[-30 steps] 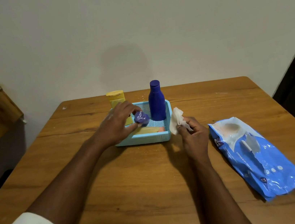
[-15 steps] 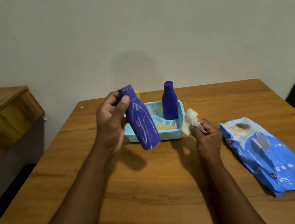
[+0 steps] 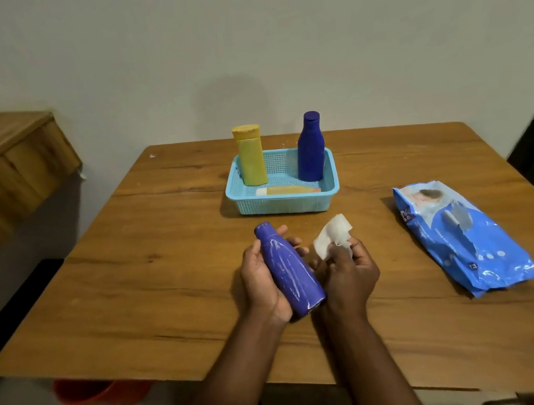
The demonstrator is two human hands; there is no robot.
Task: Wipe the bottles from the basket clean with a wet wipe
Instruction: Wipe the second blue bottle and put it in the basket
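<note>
At the worktop's (image 3: 167,285) centre, the left hand (image 3: 260,284) clasps a blue bottle (image 3: 289,269) — the right hand (image 3: 347,273) pinches a wet wipe (image 3: 332,234); basket (image 3: 285,205) at twelve o'clock, wipes pack (image 3: 462,236) at three.

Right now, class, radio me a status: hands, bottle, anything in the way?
Left hand grips blue bottle. Right hand pinches wet wipe. Wipe not yet on bottle. Nothing between them.
</note>
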